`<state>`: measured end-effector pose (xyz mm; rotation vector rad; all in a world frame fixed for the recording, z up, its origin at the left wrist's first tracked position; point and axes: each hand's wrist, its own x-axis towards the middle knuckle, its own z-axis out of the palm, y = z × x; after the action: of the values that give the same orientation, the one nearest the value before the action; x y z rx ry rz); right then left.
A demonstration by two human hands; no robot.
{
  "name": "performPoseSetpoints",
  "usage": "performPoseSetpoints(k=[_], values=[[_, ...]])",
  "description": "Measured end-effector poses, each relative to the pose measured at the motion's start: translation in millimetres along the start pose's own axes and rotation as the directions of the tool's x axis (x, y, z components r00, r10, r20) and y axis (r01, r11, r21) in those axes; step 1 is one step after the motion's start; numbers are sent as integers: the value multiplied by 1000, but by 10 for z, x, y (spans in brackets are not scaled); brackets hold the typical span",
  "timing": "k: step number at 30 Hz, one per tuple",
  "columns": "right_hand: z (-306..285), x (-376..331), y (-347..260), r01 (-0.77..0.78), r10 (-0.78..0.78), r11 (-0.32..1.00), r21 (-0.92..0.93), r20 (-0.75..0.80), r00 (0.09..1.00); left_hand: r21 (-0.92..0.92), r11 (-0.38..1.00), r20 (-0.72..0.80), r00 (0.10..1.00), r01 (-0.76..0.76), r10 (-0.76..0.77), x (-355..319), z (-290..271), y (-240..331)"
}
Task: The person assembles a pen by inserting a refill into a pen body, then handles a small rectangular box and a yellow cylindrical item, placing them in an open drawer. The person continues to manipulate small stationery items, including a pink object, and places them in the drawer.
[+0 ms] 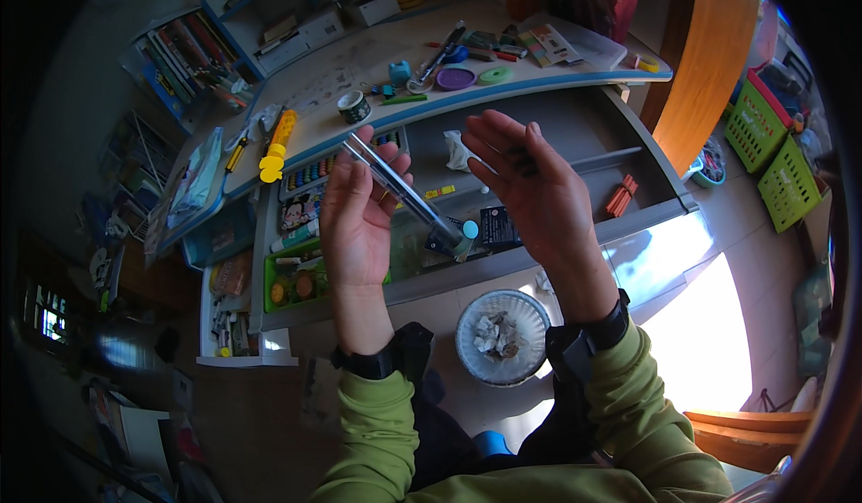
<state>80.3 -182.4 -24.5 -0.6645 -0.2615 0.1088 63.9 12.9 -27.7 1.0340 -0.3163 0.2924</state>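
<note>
My left hand (352, 216) is closed round the upper end of a clear see-through tube (404, 193), pinching it between thumb and fingers. The tube slants down to the right, its lower end over the open drawer (575, 117). My right hand (543, 193) is cupped palm up to the right of the tube, apart from it, fingers stretched. Several small black pieces (521, 160) lie in its palm by the finger bases; their kind is too small to tell. A crumpled white tissue (456, 150) lies in the drawer between my hands.
Orange sticks (621, 196) and a green tray (278, 274) lie in the drawer. On the desk are a tape roll (354, 107), a yellow tube (280, 144) and a purple round lid (456, 77). Below stands a waste bin (467, 359) with crumpled paper; green baskets (788, 184) stand at right.
</note>
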Motion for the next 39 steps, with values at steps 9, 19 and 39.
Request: performPoseSetpoints(k=[9,19,39], values=[[-19,-100,227,-220,228,963,154,-34,973,693,715,252,961,-96,-116,21,314,184],[-186,-126,392,-356,405,881,312,-108,908,783,-138,419,678,-607,-603,369,756,448],[-222,-164,330,-324,336,936,137,-84,938,862,-149,233,638,-485,-734,575,949,738]])
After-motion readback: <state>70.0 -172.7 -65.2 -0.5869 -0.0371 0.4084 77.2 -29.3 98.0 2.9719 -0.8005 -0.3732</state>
